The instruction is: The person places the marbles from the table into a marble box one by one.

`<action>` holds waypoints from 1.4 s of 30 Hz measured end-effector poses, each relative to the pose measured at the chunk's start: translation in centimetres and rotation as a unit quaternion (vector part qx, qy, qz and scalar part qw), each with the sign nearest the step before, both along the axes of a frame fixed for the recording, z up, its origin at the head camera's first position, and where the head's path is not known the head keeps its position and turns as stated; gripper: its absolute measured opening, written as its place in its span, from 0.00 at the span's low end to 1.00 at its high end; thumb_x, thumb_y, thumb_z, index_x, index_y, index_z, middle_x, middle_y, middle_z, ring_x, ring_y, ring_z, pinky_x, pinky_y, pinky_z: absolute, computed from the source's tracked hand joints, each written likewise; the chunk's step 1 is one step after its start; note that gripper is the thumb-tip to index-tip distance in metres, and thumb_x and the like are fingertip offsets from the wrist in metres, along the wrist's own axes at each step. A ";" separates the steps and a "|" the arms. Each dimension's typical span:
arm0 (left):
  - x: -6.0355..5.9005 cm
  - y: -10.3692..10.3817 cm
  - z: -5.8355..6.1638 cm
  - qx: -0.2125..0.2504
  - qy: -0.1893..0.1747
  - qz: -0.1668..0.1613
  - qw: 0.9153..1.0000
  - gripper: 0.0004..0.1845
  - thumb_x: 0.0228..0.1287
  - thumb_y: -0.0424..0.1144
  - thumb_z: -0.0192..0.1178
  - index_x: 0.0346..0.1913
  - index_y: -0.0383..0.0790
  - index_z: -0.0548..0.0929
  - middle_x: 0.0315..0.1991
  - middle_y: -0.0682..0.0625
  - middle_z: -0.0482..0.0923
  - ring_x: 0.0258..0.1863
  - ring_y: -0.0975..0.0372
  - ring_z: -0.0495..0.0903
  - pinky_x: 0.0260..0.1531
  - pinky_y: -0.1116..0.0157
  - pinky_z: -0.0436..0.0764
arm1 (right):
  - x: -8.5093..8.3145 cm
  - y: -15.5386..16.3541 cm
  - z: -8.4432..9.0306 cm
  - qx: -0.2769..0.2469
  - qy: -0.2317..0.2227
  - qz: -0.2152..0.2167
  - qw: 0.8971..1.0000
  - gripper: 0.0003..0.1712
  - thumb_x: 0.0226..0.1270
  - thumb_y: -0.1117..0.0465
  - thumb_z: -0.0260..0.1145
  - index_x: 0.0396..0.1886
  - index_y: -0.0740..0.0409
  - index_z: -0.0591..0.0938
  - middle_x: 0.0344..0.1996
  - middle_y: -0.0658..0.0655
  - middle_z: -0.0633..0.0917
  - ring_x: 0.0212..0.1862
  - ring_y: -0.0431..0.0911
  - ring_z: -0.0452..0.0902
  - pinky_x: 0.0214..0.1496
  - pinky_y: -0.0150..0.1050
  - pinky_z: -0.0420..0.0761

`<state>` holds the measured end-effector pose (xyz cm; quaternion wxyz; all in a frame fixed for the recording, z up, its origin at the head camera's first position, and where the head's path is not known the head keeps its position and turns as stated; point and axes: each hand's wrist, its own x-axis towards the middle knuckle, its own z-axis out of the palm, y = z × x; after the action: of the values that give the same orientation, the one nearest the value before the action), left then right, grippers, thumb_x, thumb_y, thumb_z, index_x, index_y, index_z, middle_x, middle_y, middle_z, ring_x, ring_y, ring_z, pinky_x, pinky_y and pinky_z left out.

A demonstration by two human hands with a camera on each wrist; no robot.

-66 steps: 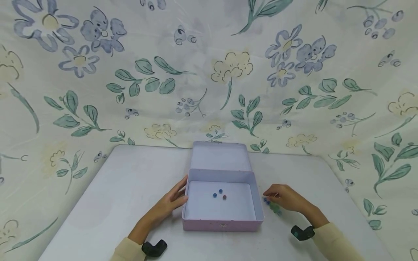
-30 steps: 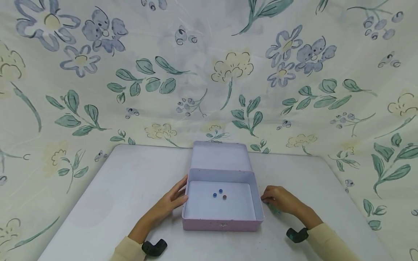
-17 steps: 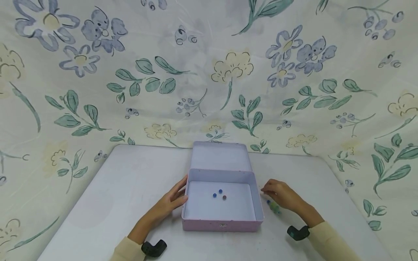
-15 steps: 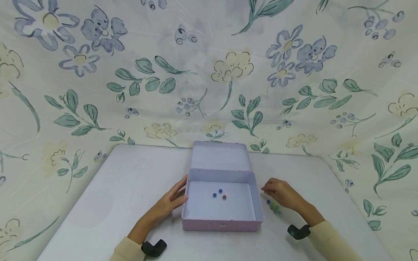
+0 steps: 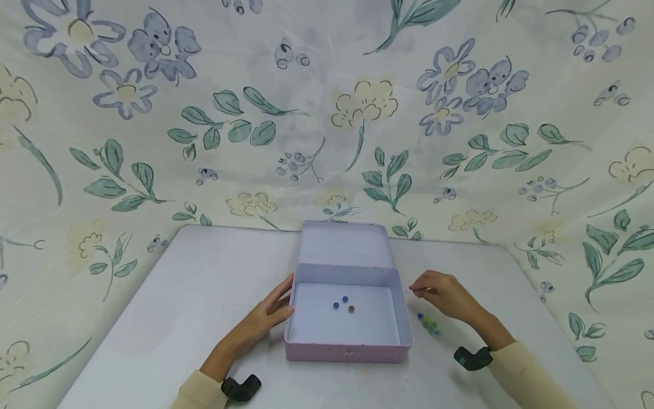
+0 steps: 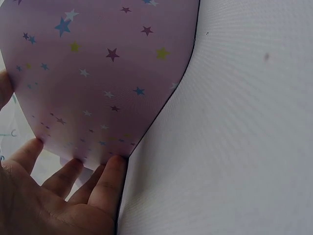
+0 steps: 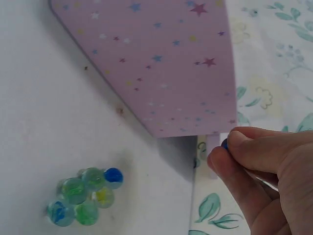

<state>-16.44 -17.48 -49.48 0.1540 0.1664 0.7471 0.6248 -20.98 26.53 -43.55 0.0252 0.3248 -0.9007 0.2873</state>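
Note:
A pink tin box with a star pattern outside stands with its hinged lid swung back. Two blue marbles and a reddish-brown marble lie on its pale floor. My left hand rests against the box's left wall, its fairly straight fingertips touching the starred side in the left wrist view. Beyond the right wall, my right hand pinches a dark blue marble between thumb and finger, above the table. Below that hand sits a cluster of several green, blue and yellowish glass marbles.
The box stands on a white table with rounded back corners. A floral cloth hangs behind and at both sides. A black wrist device sits by the left cuff, another by the right.
My right hand covers the cluster one second ago, then rises away from it with the pinched marble, uncovering the remaining marbles. The left hand and the box stay in place.

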 end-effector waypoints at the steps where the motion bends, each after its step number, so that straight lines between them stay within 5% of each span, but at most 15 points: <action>1: 0.0 0.0 0.0 0.000 -0.001 0.000 1.000 0.38 0.77 0.40 0.50 0.81 0.58 0.43 0.83 0.47 0.37 0.79 0.37 0.43 0.72 0.34 0.55 | 0.0 -0.1 0.1 -0.005 0.001 0.001 1.000 0.10 0.62 0.74 0.69 0.42 0.63 0.88 0.39 0.54 0.87 0.43 0.47 0.86 0.45 0.39 0.88; 10: 0.1 0.0 -0.1 -0.001 -0.001 0.001 1.000 0.38 0.77 0.41 0.50 0.81 0.59 0.43 0.83 0.48 0.36 0.79 0.38 0.43 0.72 0.34 0.55 | -0.2 -0.8 1.0 -0.029 0.012 0.022 0.999 0.10 0.62 0.72 0.70 0.42 0.60 0.89 0.38 0.51 0.87 0.42 0.39 0.85 0.43 0.36 0.88; 23: 0.1 0.1 -0.1 0.000 -0.002 0.003 1.000 0.38 0.77 0.41 0.50 0.81 0.58 0.44 0.83 0.48 0.37 0.79 0.39 0.43 0.72 0.35 0.55 | -0.8 -3.1 2.5 -0.030 0.007 0.052 0.998 0.10 0.62 0.72 0.70 0.42 0.60 0.89 0.39 0.52 0.87 0.42 0.44 0.85 0.44 0.34 0.87; 42: 0.1 0.1 0.1 0.003 -0.008 0.004 1.000 0.38 0.77 0.41 0.51 0.81 0.59 0.44 0.83 0.46 0.38 0.79 0.38 0.43 0.72 0.35 0.56 | -2.8 -10.0 3.7 0.021 -0.009 0.117 0.993 0.11 0.61 0.72 0.71 0.42 0.57 0.89 0.40 0.53 0.88 0.44 0.42 0.84 0.47 0.28 0.85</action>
<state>-16.34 -17.42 -49.40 0.1571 0.1589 0.7445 0.6291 -23.82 16.52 -39.81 -0.0235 0.4262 -0.8623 0.2723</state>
